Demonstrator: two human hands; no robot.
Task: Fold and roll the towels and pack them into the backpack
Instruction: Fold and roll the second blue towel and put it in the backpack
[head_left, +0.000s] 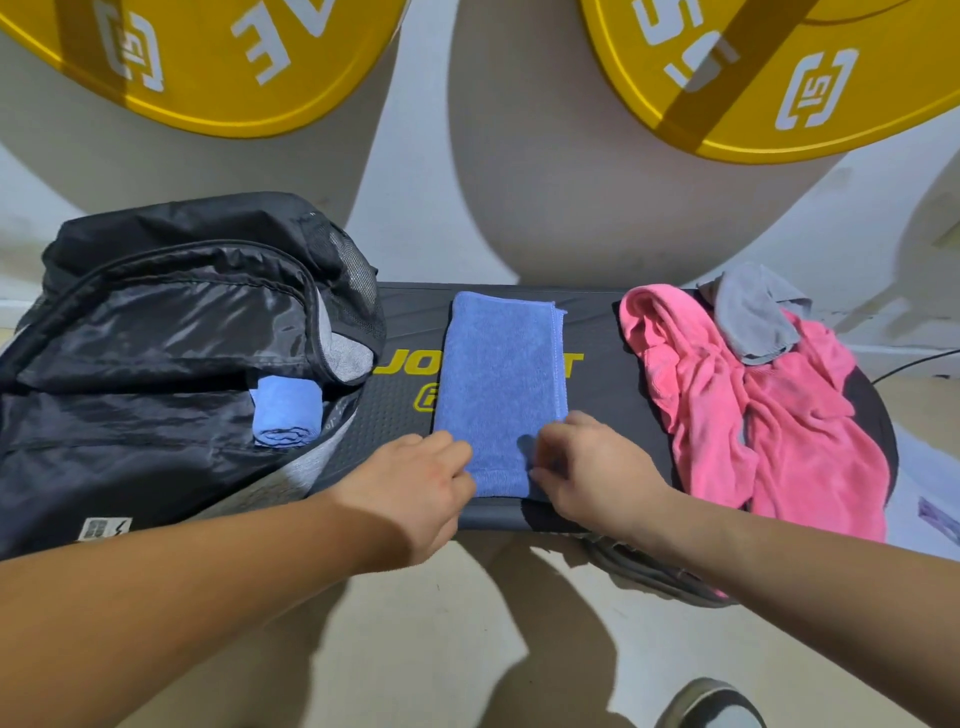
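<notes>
- An open black backpack (156, 338) lies at the left end of a black platform (613, 332). A rolled blue towel (285, 415) sits just inside its mouth.
- The left hand (415, 488) is at the near left corner of a folded blue towel (501, 384). Its fingers are curled tight against the cloth's edge and grip it there. The fingertips are tucked out of sight under the knuckles.
- The folded blue towel lies flat at the platform's centre as a long strip running away from the person. Its near end sits between the two hands. It covers part of the yellow lettering printed on the platform, so the word cannot be read.
- The right hand (592, 467) is at the towel's near right corner. Its fingers are bent and its thumb is drawn in, pinching the edge of the cloth.
- A crumpled pink towel (753, 415) is heaped at the platform's right end, spilling over the near edge. A grey towel (753, 317) lies bunched on top of its far side.
- Both forearms are cut off by the lower frame.
</notes>
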